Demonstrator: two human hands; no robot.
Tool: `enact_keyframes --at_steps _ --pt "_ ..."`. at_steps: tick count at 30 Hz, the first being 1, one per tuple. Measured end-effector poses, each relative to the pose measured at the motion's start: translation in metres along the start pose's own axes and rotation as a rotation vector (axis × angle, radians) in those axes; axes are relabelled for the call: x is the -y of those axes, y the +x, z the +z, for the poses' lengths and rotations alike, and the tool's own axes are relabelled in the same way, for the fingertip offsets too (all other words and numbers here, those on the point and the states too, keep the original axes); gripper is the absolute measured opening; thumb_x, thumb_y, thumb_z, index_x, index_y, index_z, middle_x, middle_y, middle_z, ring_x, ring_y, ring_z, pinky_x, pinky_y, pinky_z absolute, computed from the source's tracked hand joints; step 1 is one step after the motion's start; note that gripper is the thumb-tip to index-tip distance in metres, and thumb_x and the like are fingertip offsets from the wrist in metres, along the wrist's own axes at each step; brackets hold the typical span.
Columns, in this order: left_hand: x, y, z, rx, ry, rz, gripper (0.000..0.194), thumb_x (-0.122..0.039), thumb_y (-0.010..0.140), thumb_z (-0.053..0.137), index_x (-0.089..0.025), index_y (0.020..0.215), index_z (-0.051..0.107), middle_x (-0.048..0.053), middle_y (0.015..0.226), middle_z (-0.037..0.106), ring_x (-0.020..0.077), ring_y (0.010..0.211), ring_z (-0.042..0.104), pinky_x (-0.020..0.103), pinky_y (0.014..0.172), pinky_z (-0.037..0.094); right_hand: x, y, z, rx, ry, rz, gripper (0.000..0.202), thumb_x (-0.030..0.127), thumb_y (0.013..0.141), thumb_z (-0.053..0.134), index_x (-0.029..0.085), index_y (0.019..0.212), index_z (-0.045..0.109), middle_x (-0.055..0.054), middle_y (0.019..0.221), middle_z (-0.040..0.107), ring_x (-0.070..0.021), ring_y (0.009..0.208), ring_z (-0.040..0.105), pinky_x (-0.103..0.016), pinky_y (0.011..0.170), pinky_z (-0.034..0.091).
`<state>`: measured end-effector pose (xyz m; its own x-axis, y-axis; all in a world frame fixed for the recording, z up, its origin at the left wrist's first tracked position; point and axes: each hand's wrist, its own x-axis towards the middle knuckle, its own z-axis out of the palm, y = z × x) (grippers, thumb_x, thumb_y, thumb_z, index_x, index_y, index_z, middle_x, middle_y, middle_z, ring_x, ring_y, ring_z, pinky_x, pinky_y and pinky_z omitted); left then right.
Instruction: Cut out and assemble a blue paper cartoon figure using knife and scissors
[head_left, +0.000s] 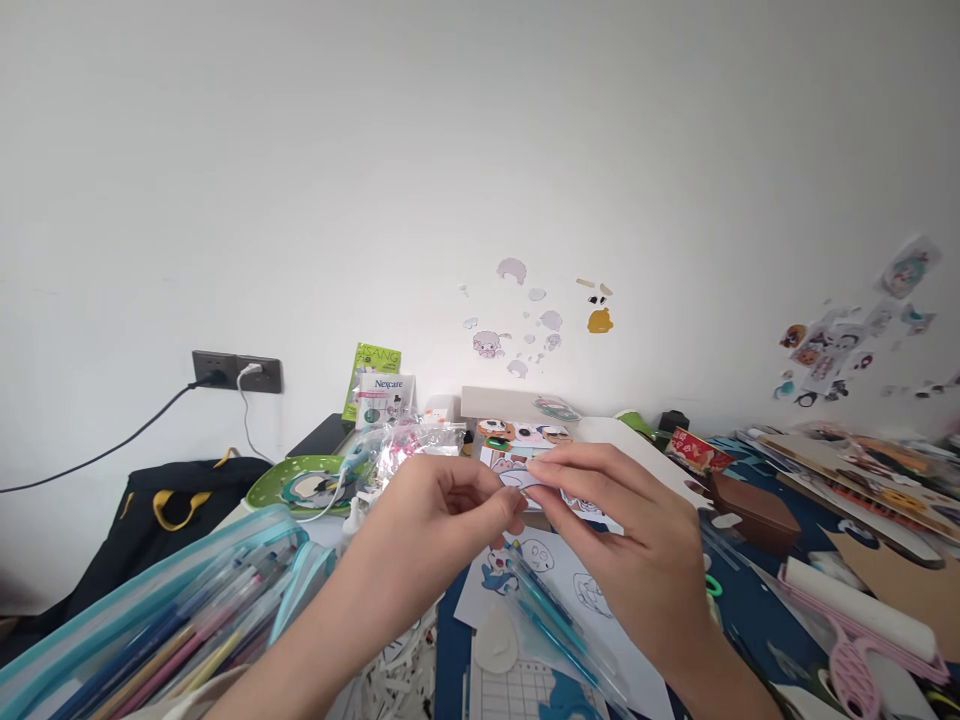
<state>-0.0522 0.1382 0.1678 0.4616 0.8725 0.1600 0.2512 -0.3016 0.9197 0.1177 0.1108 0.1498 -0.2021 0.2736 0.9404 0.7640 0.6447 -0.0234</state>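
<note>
My left hand (439, 515) and my right hand (634, 530) meet over the desk, fingertips almost touching. Between them is a small pale paper cutout (517, 478) with a dark drawn outline. The right thumb and fingers pinch its right side. Curled, the left thumb and fingers close on its lower left edge. Behind the hands stand cards with cartoon pictures (517, 432), partly covered by the fingers. Under them lies a white sheet (637, 640) with line drawings and a blue cartoon figure, and blue pens (555, 620) rest across it.
At left is a striped clear pencil case (202, 600) full of pens. Paper scraps (397, 670) lie beside a gridded sheet (517, 690). A pink-handled roller (862, 620) and brown box (754, 512) sit at right. Cutouts (487, 344) stick to the wall behind.
</note>
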Motion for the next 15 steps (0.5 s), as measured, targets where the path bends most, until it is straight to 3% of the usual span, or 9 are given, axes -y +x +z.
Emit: enact_keyframes --at_steps 5,11,15 --pt "0.0019 0.0015 0.0019 0.003 -0.039 0.012 0.029 -0.042 0.079 0.058 -0.02 0.063 0.068 0.004 0.07 0.07 0.0195 0.067 0.06 0.031 0.064 0.046 0.0014 -0.0004 -0.0004 -0.011 0.028 0.018 0.016 0.007 0.085 0.064 0.021 0.085 0.07 -0.004 0.082 0.073 -0.0163 0.077 0.071 -0.029 0.071 0.061" --pt "0.0011 0.0016 0.0026 0.015 -0.006 0.04 0.03 -0.042 0.081 0.057 -0.02 0.063 0.067 0.002 0.064 0.065 0.0181 0.064 0.057 0.029 0.061 0.042 0.0007 0.0044 -0.0033 0.056 0.183 0.204 0.017 0.009 0.08 0.065 0.023 0.072 0.066 -0.001 0.079 0.07 -0.0161 0.074 0.069 -0.025 0.059 0.058" --pt "-0.0029 0.0004 0.0003 0.038 -0.032 0.043 0.036 -0.047 0.086 0.053 -0.022 0.065 0.068 0.001 0.066 0.067 0.0178 0.067 0.058 0.028 0.065 0.044 -0.0016 0.0041 -0.0029 0.073 0.183 0.202 0.019 0.006 0.079 0.063 0.023 0.073 0.067 -0.001 0.082 0.069 -0.0162 0.077 0.069 -0.027 0.064 0.058"
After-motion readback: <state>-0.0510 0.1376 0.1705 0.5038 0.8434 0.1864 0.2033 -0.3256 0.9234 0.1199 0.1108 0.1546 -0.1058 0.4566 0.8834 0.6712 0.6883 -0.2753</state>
